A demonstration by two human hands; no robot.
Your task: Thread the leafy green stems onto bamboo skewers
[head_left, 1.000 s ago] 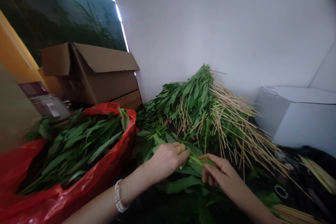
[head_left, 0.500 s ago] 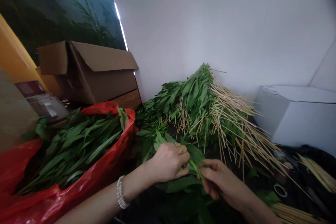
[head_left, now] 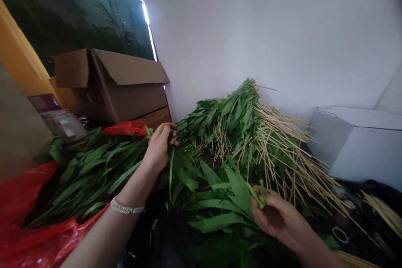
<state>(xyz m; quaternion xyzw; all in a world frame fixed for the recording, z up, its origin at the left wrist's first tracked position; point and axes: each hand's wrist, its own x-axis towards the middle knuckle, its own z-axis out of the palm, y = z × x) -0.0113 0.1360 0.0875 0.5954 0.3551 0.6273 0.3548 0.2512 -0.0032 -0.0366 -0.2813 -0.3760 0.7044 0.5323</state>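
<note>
My right hand point(head_left: 278, 217) is closed around the stem end of a bunch of leafy greens point(head_left: 220, 205), whose long leaves spread to the left over the dark surface. Further left and higher, beside the red bag, my left hand point(head_left: 161, 144) pinches a thin leafy stem, and a long narrow leaf point(head_left: 171, 173) hangs below it. Many more long green leaves point(head_left: 100, 159) fill the red plastic bag point(head_left: 53, 238), partly hidden behind my left forearm. Ahead rises a pile of leafy bundles point(head_left: 235, 109) on thin wooden sticks point(head_left: 282, 134).
An open cardboard box point(head_left: 125, 92) stands at the back left by the window. A white box point(head_left: 361, 142) sits at the right against the wall. Nearer lie a roll of tape point(head_left: 340, 234) and more thin sticks point(head_left: 381, 213).
My left hand has moved up and left, away from my right hand, toward the red bag's edge. My right hand has shifted slightly right with the bunch, which lies more in view.
</note>
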